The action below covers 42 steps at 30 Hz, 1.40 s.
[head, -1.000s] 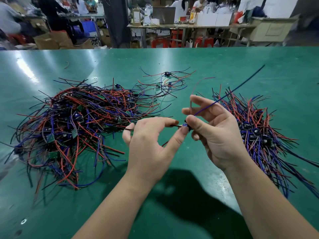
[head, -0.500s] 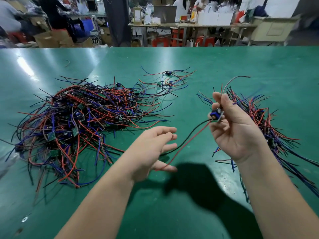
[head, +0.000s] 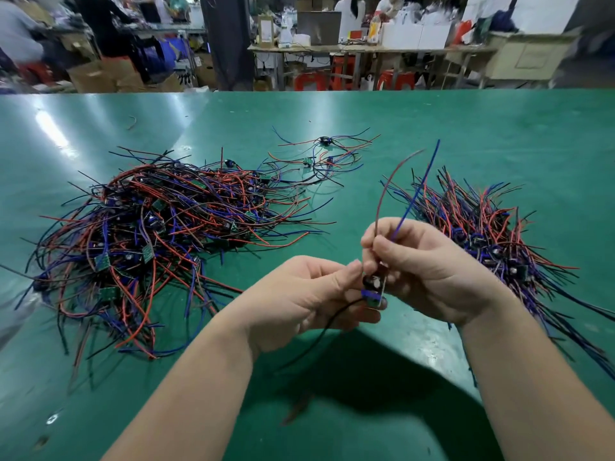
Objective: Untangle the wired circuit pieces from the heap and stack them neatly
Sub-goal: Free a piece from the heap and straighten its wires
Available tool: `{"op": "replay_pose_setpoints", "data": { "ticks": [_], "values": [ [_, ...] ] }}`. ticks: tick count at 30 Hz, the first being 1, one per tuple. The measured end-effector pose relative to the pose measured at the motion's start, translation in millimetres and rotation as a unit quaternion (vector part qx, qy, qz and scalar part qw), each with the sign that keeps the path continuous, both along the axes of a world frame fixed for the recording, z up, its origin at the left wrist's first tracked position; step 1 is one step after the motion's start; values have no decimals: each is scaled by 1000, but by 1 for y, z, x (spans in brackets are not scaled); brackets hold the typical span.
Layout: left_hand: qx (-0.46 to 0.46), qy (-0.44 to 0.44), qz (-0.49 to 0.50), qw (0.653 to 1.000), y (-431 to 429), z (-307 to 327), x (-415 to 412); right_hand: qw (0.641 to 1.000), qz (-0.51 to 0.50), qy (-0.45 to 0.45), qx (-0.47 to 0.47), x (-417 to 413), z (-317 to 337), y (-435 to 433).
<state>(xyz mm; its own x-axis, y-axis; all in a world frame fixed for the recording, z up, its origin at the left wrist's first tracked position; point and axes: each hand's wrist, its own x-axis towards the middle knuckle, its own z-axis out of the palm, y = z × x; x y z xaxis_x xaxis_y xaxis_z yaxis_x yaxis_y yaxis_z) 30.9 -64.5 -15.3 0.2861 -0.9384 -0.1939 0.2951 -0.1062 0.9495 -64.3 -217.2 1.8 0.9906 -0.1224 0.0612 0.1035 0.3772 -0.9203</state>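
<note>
A tangled heap (head: 159, 234) of small green circuit boards with red, blue and black wires lies on the left of the green table (head: 499, 134). At the right lies a stack (head: 482, 234) of sorted pieces with their wires fanned out. Between my hands, above the table's front middle, is one wired circuit piece (head: 373, 291). My left hand (head: 299, 301) pinches its board end. My right hand (head: 429, 271) grips its red and blue wires, which point upward. Black and red wires hang down below my left hand.
A few loose wired pieces (head: 326, 154) lie farther back in the middle of the table. A short stray wire (head: 132, 122) lies at the far left. Beyond the table's far edge are workbenches, boxes, red stools and people.
My right hand has carried the piece back from the right toward the middle. My left hand, open half a second ago, has risen and taken hold of the board end.
</note>
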Motion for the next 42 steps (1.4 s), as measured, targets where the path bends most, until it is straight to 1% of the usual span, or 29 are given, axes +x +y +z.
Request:
{"op": "replay_pose_setpoints", "data": {
  "ticks": [2, 4, 6, 10, 13, 15, 19, 23, 27, 31, 34, 36, 39, 42],
  "values": [
    [-8, 18, 16, 1000, 0, -2, 1, 1000, -4, 3, -15, 1, -1, 1],
    [-18, 33, 47, 998, -1, -2, 2, 999, -29, 9, -34, 3, -1, 1],
    [-25, 24, 77, 996, -1, -1, 3, 997, -59, 16, -41, 5, -2, 1],
    [-36, -26, 139, 989, -5, -3, -3, 988, -117, 61, -80, 9, -6, 1],
    [-22, -101, 186, 977, -10, -7, -7, 974, -147, 110, -130, 10, -9, 0],
    [-14, -140, 207, 968, -12, -9, -8, 967, -166, 127, -147, 11, -11, -1],
    [-19, -133, 235, 963, -16, -12, -10, 965, -184, 125, -138, 12, -11, -2],
    [-34, -115, 238, 964, -17, -11, -12, 964, -193, 120, -135, 12, -10, -1],
    [-42, -99, 240, 965, -17, -8, -13, 971, -188, 111, -98, 12, -8, 3],
    [-51, -74, 235, 968, -17, -6, -14, 977, -189, 94, -21, 14, -5, 5],
    [-41, -85, 232, 968, -18, -8, -13, 973, -211, 88, 1, 14, -3, 1],
    [-26, -99, 228, 968, -19, -11, -14, 967, -239, 88, -8, 13, -2, -3],
    [-2, -126, 212, 969, -21, -17, -15, 953, -290, 80, -43, 11, 0, -10],
    [17, -144, 199, 969, -22, -21, -15, 942, -328, 63, -25, 8, 4, -19]
  ]
}}
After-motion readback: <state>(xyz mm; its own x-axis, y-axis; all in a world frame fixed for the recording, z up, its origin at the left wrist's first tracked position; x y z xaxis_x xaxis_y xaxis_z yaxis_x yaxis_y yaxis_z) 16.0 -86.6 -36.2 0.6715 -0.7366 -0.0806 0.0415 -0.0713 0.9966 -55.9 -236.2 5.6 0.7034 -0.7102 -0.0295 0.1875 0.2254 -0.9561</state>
